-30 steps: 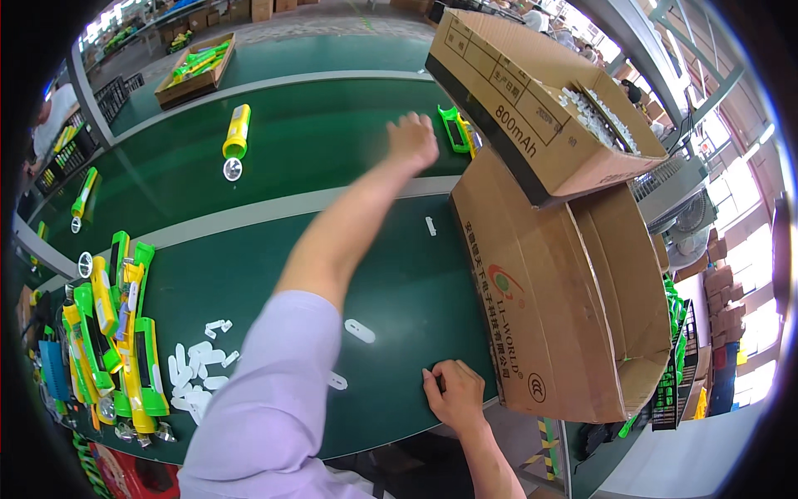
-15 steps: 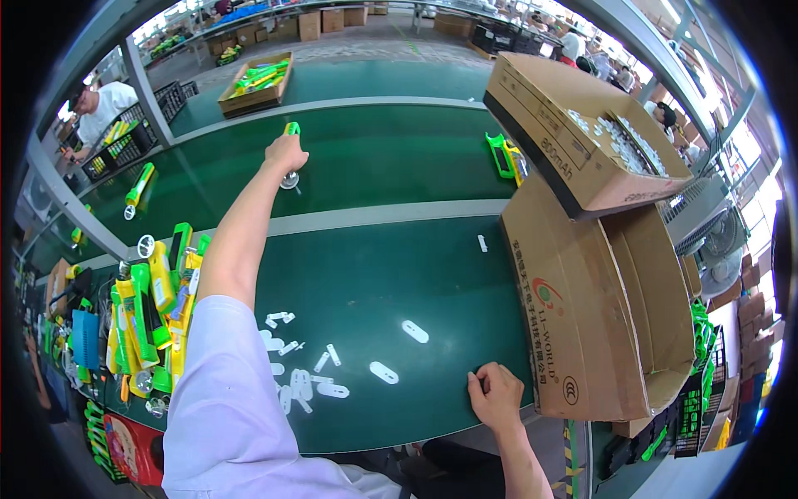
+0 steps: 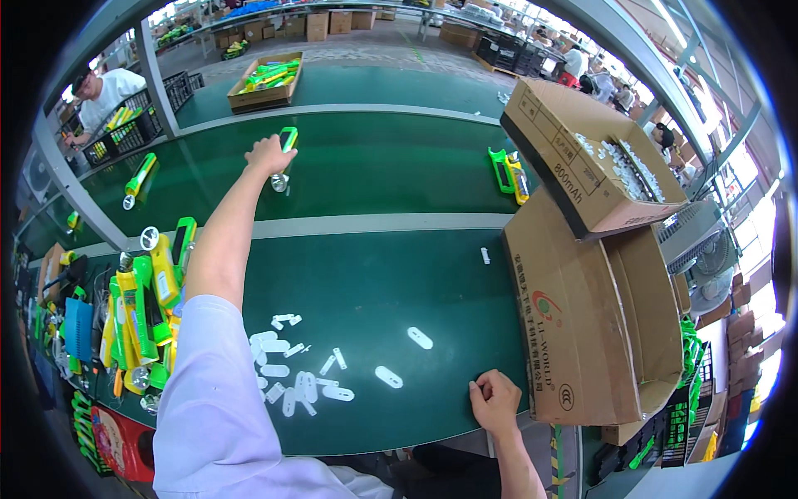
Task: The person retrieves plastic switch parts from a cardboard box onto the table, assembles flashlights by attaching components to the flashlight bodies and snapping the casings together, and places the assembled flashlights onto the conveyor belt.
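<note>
My left arm stretches out over the far green belt [image 3: 391, 158]. At its end my left hand [image 3: 268, 156] is closed around the middle of a green flashlight [image 3: 288, 136]. The flashlight's round clear head shows below the hand, and its green end sticks out above. My right hand [image 3: 496, 401] rests with curled fingers near the front edge of the green worktable [image 3: 391, 274], nothing visible in it. Flat white oval plastic pieces [image 3: 338, 393] and small white strips lie between the arms. Two ovals, one a white plate [image 3: 388, 377], lie closer to the right hand.
Left of my arm is a heap of green and yellow flashlights [image 3: 143, 308]. Stacked cardboard boxes [image 3: 573, 324] stand at the right, the upper one holding small clear parts. More flashlights [image 3: 140, 180] lie on the belt. A carton [image 3: 266, 98] and black crate [image 3: 125, 143] hold others.
The view has shifted slightly. My left hand has shifted a little left, uncovering more of the flashlight's green end. My right hand stays curled at the table edge.
</note>
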A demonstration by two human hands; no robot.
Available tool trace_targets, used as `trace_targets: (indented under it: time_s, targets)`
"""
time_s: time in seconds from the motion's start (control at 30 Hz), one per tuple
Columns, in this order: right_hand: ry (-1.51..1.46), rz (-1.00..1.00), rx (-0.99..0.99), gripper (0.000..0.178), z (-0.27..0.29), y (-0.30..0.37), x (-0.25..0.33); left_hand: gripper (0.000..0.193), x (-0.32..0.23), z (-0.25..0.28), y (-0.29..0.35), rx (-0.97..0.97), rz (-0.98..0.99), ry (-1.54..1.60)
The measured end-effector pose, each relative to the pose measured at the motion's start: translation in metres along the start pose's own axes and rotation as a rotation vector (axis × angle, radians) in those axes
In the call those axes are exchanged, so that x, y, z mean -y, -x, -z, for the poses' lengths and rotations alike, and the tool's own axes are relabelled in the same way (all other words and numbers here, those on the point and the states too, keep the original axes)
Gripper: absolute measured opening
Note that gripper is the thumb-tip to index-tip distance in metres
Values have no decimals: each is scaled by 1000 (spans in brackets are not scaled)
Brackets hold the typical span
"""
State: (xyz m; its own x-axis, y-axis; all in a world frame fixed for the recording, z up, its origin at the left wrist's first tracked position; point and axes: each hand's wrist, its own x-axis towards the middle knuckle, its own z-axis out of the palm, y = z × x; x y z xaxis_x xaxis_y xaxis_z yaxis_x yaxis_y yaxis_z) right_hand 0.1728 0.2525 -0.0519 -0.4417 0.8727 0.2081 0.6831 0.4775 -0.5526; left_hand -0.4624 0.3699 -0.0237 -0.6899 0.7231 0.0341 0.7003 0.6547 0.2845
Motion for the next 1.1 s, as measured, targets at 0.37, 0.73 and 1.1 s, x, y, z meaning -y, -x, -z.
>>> trace_targets:
  time_s: [0.37, 0.73, 1.1]
  targets:
    - [-84, -10, 19, 11, -3, 0, -4, 64, -290, -106, 38, -192, 39, 358]
    - [-155, -3, 12, 9, -10, -1, -17, 80, -513, -286, -3, -428, -125, 247]
    - [-154, -53, -35, 8, 4, -11, -28, 67, -532, -238, 23, 168, -393, 682]
